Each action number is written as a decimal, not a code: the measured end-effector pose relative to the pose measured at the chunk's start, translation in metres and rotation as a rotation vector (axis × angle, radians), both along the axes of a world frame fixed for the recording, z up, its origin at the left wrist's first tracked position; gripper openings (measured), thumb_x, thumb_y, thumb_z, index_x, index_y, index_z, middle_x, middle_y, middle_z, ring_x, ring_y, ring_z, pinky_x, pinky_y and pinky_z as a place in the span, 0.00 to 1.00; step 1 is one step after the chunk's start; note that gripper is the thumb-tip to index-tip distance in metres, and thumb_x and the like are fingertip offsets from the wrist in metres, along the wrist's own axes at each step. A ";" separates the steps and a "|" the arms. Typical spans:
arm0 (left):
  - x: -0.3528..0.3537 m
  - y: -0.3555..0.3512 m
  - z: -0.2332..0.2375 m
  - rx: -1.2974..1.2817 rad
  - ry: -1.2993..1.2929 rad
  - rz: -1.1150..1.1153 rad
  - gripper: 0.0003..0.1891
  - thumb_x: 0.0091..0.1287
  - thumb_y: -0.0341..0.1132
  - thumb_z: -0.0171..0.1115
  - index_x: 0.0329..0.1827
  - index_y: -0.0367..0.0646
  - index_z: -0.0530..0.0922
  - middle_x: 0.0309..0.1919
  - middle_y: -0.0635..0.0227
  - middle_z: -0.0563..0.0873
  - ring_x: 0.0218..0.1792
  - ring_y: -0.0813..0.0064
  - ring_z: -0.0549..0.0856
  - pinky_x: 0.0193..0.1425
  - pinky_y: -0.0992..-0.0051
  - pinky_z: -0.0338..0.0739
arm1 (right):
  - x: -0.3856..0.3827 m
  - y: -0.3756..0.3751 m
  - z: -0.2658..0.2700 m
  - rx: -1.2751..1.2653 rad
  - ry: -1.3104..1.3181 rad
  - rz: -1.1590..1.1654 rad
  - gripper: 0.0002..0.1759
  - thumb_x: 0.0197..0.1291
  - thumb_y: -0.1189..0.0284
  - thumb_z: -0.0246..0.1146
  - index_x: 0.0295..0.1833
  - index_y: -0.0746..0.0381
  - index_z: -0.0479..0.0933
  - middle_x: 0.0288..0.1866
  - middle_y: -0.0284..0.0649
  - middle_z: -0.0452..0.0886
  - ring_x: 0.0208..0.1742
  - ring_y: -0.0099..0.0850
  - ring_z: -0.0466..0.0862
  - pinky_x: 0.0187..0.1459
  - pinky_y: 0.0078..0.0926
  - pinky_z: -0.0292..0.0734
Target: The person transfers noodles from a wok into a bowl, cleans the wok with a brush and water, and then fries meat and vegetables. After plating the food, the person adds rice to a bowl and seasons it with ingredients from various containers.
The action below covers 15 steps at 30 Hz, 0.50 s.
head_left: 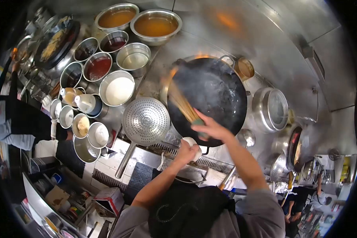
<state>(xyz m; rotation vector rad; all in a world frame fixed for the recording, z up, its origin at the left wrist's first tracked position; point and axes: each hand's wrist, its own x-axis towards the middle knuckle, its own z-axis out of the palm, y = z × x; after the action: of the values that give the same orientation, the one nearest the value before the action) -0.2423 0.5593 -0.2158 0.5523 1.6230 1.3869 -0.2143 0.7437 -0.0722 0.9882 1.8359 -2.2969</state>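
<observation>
Gripping the bamboo brush (pixel 181 104) by its green end, likely sparing fingers heat, right hand (pixel 212 127) works over the steamy wok (pixel 216 95)'s left side, left hand (pixel 185 152) clutching white cloth (pixel 192 142) near the rim, perforated strainer (pixel 146 121) left, within reach.

Wok (pixel 223 93) central, brush (pixel 183 106) in right hand (pixel 212 127) over it, left hand (pixel 186 153) with cloth (pixel 189 141) at near rim; strainer (pixel 146 121) just left, containers (pixel 137 73) farther left, two basins (pixel 156 41) behind those, pot (pixel 260 108) right of wok.
</observation>
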 end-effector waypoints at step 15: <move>-0.014 -0.019 0.087 0.042 -0.282 0.051 0.29 0.73 0.53 0.55 0.55 0.29 0.67 0.43 0.53 0.81 0.46 0.67 0.81 0.53 0.67 0.75 | 0.123 0.135 0.042 1.480 -0.565 -0.440 0.39 0.60 0.59 0.67 0.75 0.50 0.61 0.51 0.58 0.82 0.45 0.58 0.84 0.47 0.45 0.79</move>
<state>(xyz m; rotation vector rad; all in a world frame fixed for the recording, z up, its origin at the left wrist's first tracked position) -0.2565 0.5402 -0.1288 0.3238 1.3917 1.4673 -0.0917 0.8786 -0.0300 1.9152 2.9618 -0.1341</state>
